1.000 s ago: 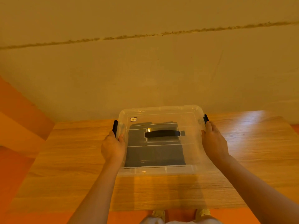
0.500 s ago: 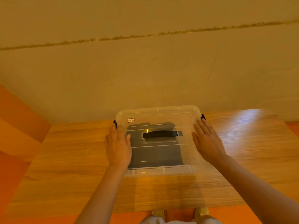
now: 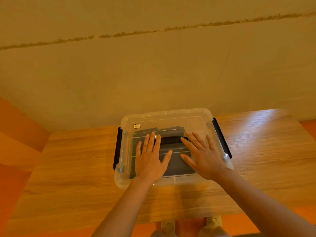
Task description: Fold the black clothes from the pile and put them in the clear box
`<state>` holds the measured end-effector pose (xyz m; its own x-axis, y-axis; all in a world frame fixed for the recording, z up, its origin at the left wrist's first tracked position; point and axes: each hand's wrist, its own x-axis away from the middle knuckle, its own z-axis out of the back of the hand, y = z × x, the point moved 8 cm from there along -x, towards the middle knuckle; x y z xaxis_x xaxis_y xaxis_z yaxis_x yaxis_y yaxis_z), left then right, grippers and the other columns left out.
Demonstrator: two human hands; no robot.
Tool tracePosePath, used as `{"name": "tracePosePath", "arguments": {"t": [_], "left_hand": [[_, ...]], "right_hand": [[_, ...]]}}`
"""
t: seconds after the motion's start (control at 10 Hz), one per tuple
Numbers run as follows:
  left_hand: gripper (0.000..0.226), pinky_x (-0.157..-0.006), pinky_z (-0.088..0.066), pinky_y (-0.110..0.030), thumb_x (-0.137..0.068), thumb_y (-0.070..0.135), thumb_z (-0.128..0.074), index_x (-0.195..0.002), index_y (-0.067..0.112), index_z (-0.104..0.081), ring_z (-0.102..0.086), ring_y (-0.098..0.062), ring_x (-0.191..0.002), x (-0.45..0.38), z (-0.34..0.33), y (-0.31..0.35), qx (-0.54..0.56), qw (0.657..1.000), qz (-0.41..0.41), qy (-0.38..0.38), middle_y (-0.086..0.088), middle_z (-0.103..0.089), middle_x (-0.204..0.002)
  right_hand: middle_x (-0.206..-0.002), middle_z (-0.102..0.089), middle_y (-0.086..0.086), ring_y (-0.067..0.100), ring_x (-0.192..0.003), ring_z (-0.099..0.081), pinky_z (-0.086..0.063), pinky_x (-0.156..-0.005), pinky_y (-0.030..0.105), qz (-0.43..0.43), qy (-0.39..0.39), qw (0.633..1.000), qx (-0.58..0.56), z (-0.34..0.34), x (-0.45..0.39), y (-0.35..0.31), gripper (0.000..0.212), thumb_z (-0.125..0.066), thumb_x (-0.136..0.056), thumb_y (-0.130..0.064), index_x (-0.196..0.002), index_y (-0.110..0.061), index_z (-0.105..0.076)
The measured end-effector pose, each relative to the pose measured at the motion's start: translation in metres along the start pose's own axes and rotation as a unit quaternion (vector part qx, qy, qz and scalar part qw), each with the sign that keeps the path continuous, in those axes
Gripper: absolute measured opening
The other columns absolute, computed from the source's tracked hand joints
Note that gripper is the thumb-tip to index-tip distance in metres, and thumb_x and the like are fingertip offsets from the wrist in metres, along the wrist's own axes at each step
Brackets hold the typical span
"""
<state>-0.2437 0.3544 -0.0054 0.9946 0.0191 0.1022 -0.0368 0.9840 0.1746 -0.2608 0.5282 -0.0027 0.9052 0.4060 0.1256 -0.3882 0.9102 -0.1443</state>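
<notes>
The clear box (image 3: 171, 117) stands on the wooden table (image 3: 77, 168) with its transparent lid on. Black clips sit on both short sides, the left clip (image 3: 117, 149) and the right clip (image 3: 222, 137). Folded black clothes (image 3: 177, 165) show through the lid, and a black handle (image 3: 171, 140) lies across the lid's middle. My left hand (image 3: 150, 159) lies flat on the lid's left half with straight, spread fingers. My right hand (image 3: 203, 156) lies flat on the right half in the same way. No pile of clothes is in view.
A plain wall (image 3: 153, 65) rises right behind the table's far edge. Orange floor (image 3: 15, 151) shows to the left and below the near edge. My shoes (image 3: 212, 221) are visible under the table's near edge.
Both hands left the side clips and moved inward onto the top of the lid, fingers now flat and spread. The box has stayed in place.
</notes>
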Motion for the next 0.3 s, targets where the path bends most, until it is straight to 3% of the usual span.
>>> {"name": "tracePosePath", "arguments": {"t": [0.1, 0.2, 0.3], "left_hand": [[0.089, -0.118, 0.011, -0.04, -0.077, 0.072, 0.012, -0.153, 0.027, 0.004, 0.02, -0.014, -0.145, 0.004, 0.003, 0.003, 0.012, 1.0, -0.003, -0.024, 0.003, 0.012, -0.16], [0.081, -0.119, 0.0, -0.04, -0.088, 0.073, -0.007, -0.153, 0.024, -0.013, 0.001, -0.017, -0.148, -0.003, 0.019, 0.003, 0.025, 0.999, -0.015, -0.031, 0.001, -0.006, -0.161], [0.068, -0.116, -0.019, -0.04, -0.094, 0.064, -0.029, -0.146, 0.021, -0.035, -0.029, -0.018, -0.14, -0.03, 0.049, -0.002, 0.116, 0.993, -0.004, -0.022, 0.001, -0.033, -0.153]], "right_hand": [[-0.159, 0.009, -0.01, 0.008, -0.144, 0.019, 0.014, -0.116, 0.045, 0.002, 0.004, 1.0, -0.003, 0.002, 0.001, -0.001, 0.085, 0.017, -0.078, -0.075, -0.151, -0.036, -0.004], [-0.16, -0.005, -0.009, 0.012, -0.148, 0.003, 0.003, -0.118, 0.043, 0.004, -0.004, 1.0, -0.008, 0.012, -0.001, -0.003, 0.098, 0.022, -0.07, -0.078, -0.15, -0.036, -0.016], [-0.147, -0.042, -0.006, 0.013, -0.134, -0.038, -0.032, -0.11, 0.036, -0.031, -0.003, 0.994, -0.102, 0.037, -0.016, 0.001, 0.09, -0.001, -0.076, -0.078, -0.141, -0.029, -0.041]]}}
